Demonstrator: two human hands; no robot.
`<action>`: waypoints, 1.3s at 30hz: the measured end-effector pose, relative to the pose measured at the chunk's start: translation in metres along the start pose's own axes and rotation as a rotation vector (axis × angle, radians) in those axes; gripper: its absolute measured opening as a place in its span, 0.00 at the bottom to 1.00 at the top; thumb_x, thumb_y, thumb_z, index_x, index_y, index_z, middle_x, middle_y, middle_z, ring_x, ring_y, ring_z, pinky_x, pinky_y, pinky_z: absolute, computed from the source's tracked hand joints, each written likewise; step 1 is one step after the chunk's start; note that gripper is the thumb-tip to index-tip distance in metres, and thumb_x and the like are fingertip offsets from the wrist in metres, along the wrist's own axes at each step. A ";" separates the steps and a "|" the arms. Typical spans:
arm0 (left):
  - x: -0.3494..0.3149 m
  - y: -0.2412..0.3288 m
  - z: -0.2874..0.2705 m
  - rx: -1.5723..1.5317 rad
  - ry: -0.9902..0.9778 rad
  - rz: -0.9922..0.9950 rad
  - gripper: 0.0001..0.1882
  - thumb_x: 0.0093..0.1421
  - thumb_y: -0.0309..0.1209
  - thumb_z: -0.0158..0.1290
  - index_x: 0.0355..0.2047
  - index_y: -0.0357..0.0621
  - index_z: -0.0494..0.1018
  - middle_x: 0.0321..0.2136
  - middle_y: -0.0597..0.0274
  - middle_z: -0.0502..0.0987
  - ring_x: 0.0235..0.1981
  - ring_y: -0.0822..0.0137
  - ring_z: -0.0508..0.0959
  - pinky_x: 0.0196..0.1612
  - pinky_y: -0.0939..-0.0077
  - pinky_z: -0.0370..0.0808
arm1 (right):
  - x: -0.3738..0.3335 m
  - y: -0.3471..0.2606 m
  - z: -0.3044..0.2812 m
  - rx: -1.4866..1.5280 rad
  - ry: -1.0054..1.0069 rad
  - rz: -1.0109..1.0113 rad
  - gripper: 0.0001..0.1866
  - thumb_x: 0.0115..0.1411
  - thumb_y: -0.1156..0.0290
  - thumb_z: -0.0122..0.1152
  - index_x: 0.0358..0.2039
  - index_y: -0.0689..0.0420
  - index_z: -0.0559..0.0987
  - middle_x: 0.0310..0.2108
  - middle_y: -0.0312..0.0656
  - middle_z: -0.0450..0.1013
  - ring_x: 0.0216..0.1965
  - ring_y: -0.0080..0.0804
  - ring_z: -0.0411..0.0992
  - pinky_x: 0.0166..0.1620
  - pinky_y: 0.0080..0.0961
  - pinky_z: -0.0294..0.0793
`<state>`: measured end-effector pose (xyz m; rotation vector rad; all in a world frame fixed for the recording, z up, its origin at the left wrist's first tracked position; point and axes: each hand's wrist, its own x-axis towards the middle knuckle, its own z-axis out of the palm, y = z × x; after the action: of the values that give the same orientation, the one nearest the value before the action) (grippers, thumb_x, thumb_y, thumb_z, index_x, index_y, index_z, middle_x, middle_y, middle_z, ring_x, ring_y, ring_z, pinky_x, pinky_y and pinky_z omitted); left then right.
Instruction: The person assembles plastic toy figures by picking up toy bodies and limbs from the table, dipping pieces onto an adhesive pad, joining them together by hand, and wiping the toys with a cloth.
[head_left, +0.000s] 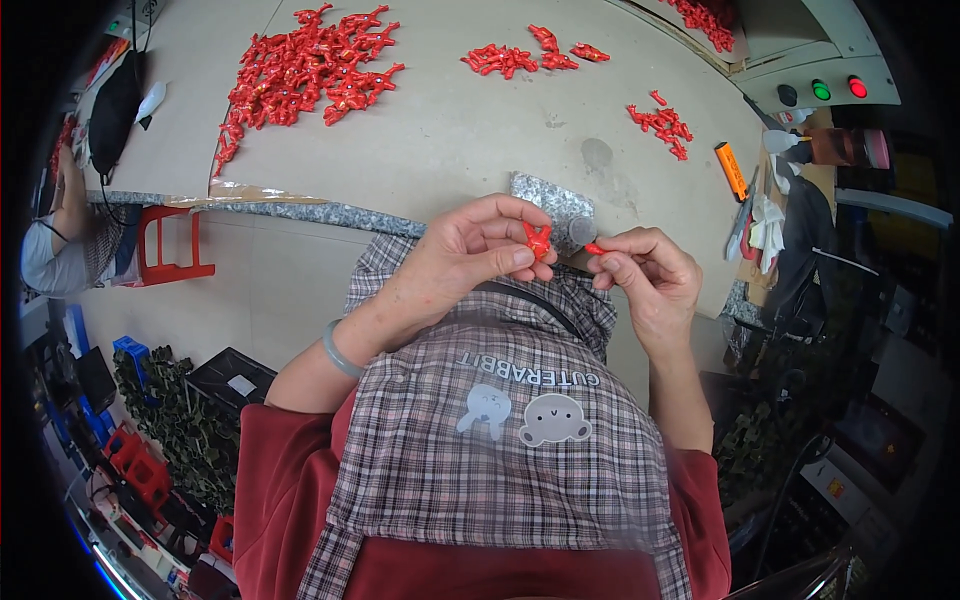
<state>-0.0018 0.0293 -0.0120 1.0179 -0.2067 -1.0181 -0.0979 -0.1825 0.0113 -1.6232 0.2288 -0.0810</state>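
Between the thumb and fingers of my left hand [480, 245] is a small red plastic figure [538, 241], held at the table's near edge. My right hand [650, 275] pinches a smaller red piece [594, 249] just to the right of it, the two apart. Right behind the hands, a round grey disc [581, 231] sits by a speckled grey slab [550, 195]. A large heap of red figures [310, 70] lies at the far left. A smaller group of red parts [500, 60] is at the far middle, and several small red pieces [662, 127] lie to the right.
An orange marker-like stick [731, 171] and a white crumpled cloth [767, 220] lie at the table's right edge. Beyond them stands a bottle with dark liquid [840, 148]. A machine box with green and red buttons [830, 90] is far right. Another person's arm [70, 200] shows at left, near a red stool [170, 250].
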 end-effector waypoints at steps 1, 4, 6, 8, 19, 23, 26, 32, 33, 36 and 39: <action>0.000 0.000 0.000 0.011 0.003 0.009 0.14 0.65 0.23 0.51 0.52 0.38 0.70 0.40 0.55 0.80 0.40 0.67 0.82 0.45 0.78 0.78 | -0.001 0.001 0.003 -0.057 -0.009 -0.062 0.05 0.59 0.82 0.61 0.37 0.66 0.80 0.30 0.44 0.79 0.28 0.23 0.77 0.31 0.16 0.77; 0.000 0.000 0.001 -0.005 -0.005 -0.007 0.14 0.65 0.22 0.51 0.52 0.36 0.70 0.40 0.55 0.79 0.40 0.66 0.82 0.46 0.78 0.78 | -0.002 0.003 0.012 -0.148 0.002 -0.122 0.05 0.56 0.83 0.63 0.34 0.65 0.81 0.27 0.41 0.79 0.25 0.21 0.76 0.27 0.16 0.74; -0.001 0.000 0.001 0.000 -0.017 -0.006 0.14 0.65 0.22 0.51 0.51 0.35 0.70 0.40 0.55 0.79 0.41 0.66 0.82 0.46 0.78 0.79 | -0.004 0.003 0.016 -0.189 -0.048 -0.159 0.04 0.57 0.85 0.61 0.34 0.68 0.79 0.29 0.45 0.77 0.26 0.23 0.75 0.28 0.15 0.73; -0.001 0.000 0.002 0.004 -0.029 -0.005 0.14 0.65 0.22 0.51 0.51 0.35 0.70 0.40 0.55 0.79 0.41 0.66 0.82 0.47 0.77 0.79 | -0.003 0.005 0.019 -0.200 -0.056 -0.194 0.04 0.57 0.85 0.62 0.34 0.67 0.79 0.28 0.45 0.78 0.25 0.23 0.75 0.28 0.16 0.73; 0.000 -0.001 0.003 0.012 -0.031 0.003 0.14 0.63 0.23 0.54 0.49 0.35 0.71 0.39 0.56 0.80 0.41 0.67 0.81 0.47 0.76 0.79 | -0.001 0.003 0.022 -0.325 -0.056 -0.331 0.05 0.55 0.83 0.65 0.33 0.66 0.80 0.28 0.44 0.79 0.24 0.23 0.75 0.27 0.17 0.73; 0.000 -0.002 0.003 0.013 -0.023 0.001 0.14 0.62 0.23 0.56 0.48 0.35 0.72 0.39 0.57 0.79 0.42 0.69 0.81 0.48 0.77 0.79 | 0.001 0.005 0.027 -0.423 -0.006 -0.464 0.06 0.52 0.81 0.68 0.30 0.64 0.80 0.25 0.44 0.79 0.25 0.29 0.77 0.27 0.21 0.75; -0.001 -0.006 0.003 0.054 0.018 0.034 0.13 0.61 0.22 0.57 0.47 0.34 0.73 0.39 0.57 0.80 0.43 0.69 0.80 0.48 0.77 0.79 | 0.000 0.010 0.030 -0.513 0.045 -0.570 0.07 0.50 0.79 0.70 0.29 0.62 0.80 0.23 0.42 0.78 0.24 0.33 0.78 0.27 0.23 0.76; -0.002 -0.007 0.006 0.097 0.016 0.056 0.13 0.61 0.20 0.57 0.46 0.33 0.73 0.40 0.55 0.80 0.44 0.69 0.80 0.48 0.77 0.79 | -0.002 0.017 0.033 -0.592 0.091 -0.695 0.08 0.48 0.80 0.72 0.28 0.62 0.79 0.21 0.42 0.77 0.23 0.34 0.78 0.25 0.24 0.76; -0.003 -0.008 0.006 0.099 0.018 0.065 0.13 0.61 0.20 0.57 0.46 0.33 0.73 0.40 0.55 0.80 0.44 0.69 0.80 0.48 0.77 0.79 | -0.003 0.017 0.033 -0.600 0.099 -0.715 0.08 0.48 0.80 0.72 0.28 0.62 0.79 0.21 0.41 0.76 0.22 0.34 0.78 0.25 0.24 0.76; -0.003 -0.010 0.007 0.100 0.019 0.078 0.12 0.61 0.21 0.56 0.46 0.33 0.74 0.40 0.55 0.79 0.44 0.69 0.80 0.48 0.77 0.79 | -0.004 0.022 0.034 -0.593 0.111 -0.711 0.08 0.48 0.80 0.71 0.28 0.62 0.79 0.21 0.42 0.76 0.22 0.33 0.77 0.24 0.24 0.75; -0.002 -0.011 0.007 0.108 0.022 0.083 0.12 0.61 0.21 0.56 0.46 0.33 0.74 0.40 0.55 0.79 0.44 0.69 0.80 0.48 0.77 0.79 | -0.003 0.023 0.034 -0.565 0.106 -0.685 0.08 0.48 0.80 0.71 0.28 0.62 0.79 0.20 0.42 0.76 0.21 0.33 0.77 0.23 0.23 0.75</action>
<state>-0.0135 0.0257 -0.0159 1.1091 -0.2859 -0.9274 -0.0965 -0.1495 -0.0141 -2.2024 -0.2605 -0.6775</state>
